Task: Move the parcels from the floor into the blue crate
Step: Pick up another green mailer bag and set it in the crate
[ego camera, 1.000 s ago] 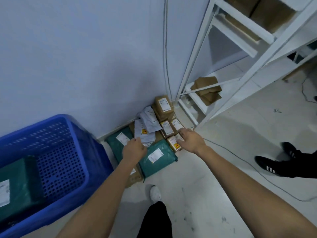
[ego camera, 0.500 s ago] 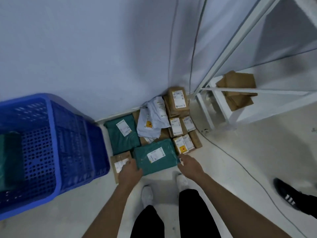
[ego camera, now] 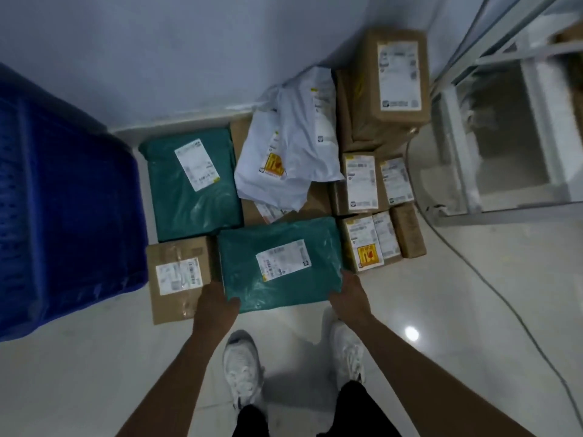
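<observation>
- Left hand grips the near left corner of a green parcel; right hand holds its near right corner.
- Second green parcel lies behind it, by the wall.
- Brown box sits left of the held parcel, touching it, just beside the blue crate.
- White bags are piled on brown boxes in the middle.
- Tall brown box stands in the corner; small labelled boxes lie right of the green parcel.
- White shoes on the pale floor; a cable runs along the right; white rack at the right edge.
</observation>
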Demonstrator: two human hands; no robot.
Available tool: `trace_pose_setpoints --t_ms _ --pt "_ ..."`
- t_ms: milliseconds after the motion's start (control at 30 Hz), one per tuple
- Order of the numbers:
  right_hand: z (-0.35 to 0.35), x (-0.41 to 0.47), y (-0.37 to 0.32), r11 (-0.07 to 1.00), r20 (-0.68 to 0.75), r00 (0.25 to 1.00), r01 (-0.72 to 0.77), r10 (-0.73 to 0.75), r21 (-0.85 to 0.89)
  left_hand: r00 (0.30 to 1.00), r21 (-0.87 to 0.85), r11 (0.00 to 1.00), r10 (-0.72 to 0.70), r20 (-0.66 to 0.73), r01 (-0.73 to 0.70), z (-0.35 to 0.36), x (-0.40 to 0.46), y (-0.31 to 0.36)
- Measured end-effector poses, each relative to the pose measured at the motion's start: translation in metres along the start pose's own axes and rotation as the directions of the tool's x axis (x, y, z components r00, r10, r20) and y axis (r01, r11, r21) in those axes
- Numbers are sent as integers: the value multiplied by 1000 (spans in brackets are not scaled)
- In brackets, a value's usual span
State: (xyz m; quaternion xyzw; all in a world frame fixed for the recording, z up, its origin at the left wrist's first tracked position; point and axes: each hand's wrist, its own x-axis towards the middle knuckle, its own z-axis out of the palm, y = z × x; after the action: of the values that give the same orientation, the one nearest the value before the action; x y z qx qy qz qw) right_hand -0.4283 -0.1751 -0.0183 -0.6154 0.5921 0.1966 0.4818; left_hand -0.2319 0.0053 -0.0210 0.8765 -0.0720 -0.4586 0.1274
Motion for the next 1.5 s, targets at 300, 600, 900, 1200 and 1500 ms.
trace_pose_setpoints --t_ms 300,600,900,1200,1500 --pt "34 84 20 992 -17 992 -124 124 -10 980 -341 920 -197 27 194 51 98 -30" --pt "24 56 31 918 142 976 -207 168 338 951 -542 782 -270 150 307 43 61 -25" --pt "-39 -78 8 917 72 982 -189 175 350 970 -616 755 -236 62 223 -33 -74 27" --pt "-155 -183 -109 947 -93 995 72 -45 312 984 -637 768 -51 -171 -71 -154 -213 108" --pt "-232 -313 -260 883 -169 893 443 -418 157 841 -730 618 -199 -503 -291 -276 -320 128"
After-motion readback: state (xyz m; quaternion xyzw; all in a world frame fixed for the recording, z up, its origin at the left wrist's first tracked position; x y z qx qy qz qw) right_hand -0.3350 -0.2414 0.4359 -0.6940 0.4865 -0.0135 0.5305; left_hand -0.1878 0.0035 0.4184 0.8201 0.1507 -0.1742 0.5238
